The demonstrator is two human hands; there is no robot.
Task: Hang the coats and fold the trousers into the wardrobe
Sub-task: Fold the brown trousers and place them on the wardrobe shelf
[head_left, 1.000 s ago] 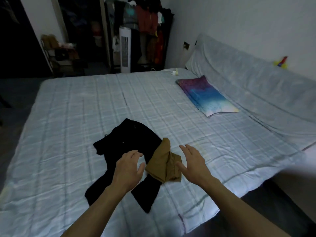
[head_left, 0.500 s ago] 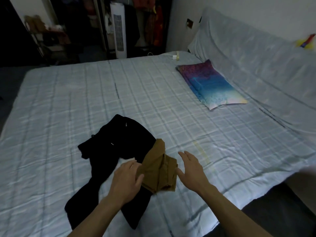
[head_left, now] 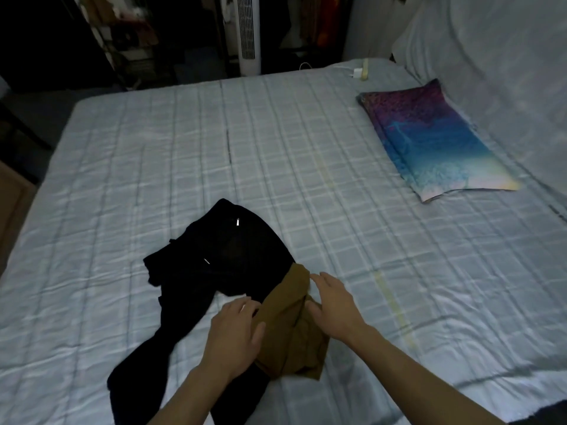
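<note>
From the head view, a wide bed point(head_left: 306, 167) fills most of the frame, covered in a pale blue checked sheet that is lightly wrinkled. The same pale cloth is draped over the headboard point(head_left: 491, 72) at the right. A pillow point(head_left: 429, 139) in purple fading to blue and white lies flat beside it, and a white charger point(head_left: 357, 72) with its cord sits at the far corner. The room beyond is dim. A white tower fan point(head_left: 247, 32) stands at the far edge of the bed, and to its left a shelf rack point(head_left: 132, 35) holds items too dark to make out. Hanging clothes point(head_left: 319, 23) in reds and browns show just right of the fan.

The black trousers point(head_left: 221, 259) lie crumpled on the near half of the bed, with the brown garment point(head_left: 291, 332) bunched over their right side. The left hand point(head_left: 236, 329) rests on the brown garment's left edge, grip spread and relaxed. The right hand point(head_left: 333, 308) touches its right edge, fingers straight, pinching nothing.
</note>
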